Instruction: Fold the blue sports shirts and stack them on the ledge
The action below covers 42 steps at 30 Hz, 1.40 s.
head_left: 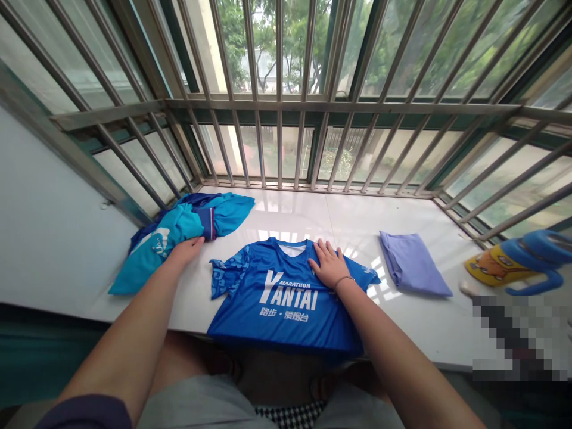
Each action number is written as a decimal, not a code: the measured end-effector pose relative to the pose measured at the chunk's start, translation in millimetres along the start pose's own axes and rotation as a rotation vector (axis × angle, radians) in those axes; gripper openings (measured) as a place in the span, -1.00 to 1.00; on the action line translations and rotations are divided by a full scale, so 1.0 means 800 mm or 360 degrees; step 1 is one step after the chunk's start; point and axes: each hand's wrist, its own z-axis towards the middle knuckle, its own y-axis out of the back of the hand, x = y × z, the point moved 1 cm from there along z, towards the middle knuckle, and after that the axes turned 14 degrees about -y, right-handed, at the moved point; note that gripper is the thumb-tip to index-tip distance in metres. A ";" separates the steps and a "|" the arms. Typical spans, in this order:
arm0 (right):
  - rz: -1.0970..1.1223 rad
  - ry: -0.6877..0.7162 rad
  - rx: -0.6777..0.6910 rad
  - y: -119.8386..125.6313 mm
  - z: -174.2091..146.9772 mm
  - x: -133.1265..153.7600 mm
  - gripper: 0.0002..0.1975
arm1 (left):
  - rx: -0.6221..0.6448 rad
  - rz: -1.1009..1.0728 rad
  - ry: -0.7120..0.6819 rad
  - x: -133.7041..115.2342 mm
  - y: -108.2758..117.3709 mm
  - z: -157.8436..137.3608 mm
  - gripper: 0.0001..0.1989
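Observation:
A blue short-sleeved T-shirt [286,280] with white "Marathon Yantai" lettering lies face up, its collar pointing towards the window and its lower part hanging over the front edge. My right hand [329,264] rests flat near the collar, fingers spread on the fabric. To the left is a crumpled pile with a teal shirt [179,223] on top, which has a navy and red-striped band [206,223]. My left hand [187,251] is at the near edge of this pile, its fingers bent together against the teal cloth; the fingertips are partly hidden.
The white glossy sill [295,211] runs up to metal window bars [279,149]. A folded lavender cloth [415,264] lies right of the T-shirt. At far right, a yellow and blue handled bottle [513,262] lies near a pixelated patch. A white wall [53,220] borders the left.

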 end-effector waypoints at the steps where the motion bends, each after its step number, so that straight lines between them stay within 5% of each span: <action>1: 0.0010 0.0005 0.0003 0.000 0.000 -0.001 -0.22 | 0.0025 0.0048 0.0010 -0.001 0.004 0.003 -0.41; 8: 0.0049 0.0020 -0.0014 -0.002 0.000 -0.003 -0.22 | 0.0225 0.0315 -0.0084 -0.075 -0.032 0.011 -0.53; 12: 0.0025 0.0010 0.0000 0.002 -0.001 -0.002 -0.23 | 0.0201 0.0346 -0.0340 -0.144 -0.072 -0.012 -0.51; 15: 0.0006 -0.0001 0.0012 0.007 -0.003 0.000 -0.23 | 0.0159 0.0366 -0.0431 -0.166 -0.086 -0.038 -0.51; 20: 0.0013 0.0004 0.0004 0.007 -0.004 0.001 -0.23 | 0.0167 0.0473 -0.0264 -0.109 -0.070 -0.069 -0.48; 24: 0.0032 0.0009 -0.0014 0.004 -0.003 -0.001 -0.23 | 0.0377 0.0337 -0.0233 -0.056 -0.039 -0.068 -0.70; 28: 0.0037 0.0004 -0.0019 0.003 -0.003 -0.001 -0.23 | 0.0377 0.0447 -0.0339 -0.057 -0.020 -0.057 -0.78; 36: 0.0016 -0.0111 -0.0096 0.017 -0.005 -0.009 -0.37 | 0.0182 0.0428 -0.0702 -0.165 -0.070 -0.021 -0.62; 42: -0.0158 -0.0529 -0.0080 0.052 -0.018 -0.100 -0.52 | 0.0230 0.0246 -0.1005 -0.237 -0.128 -0.003 -0.59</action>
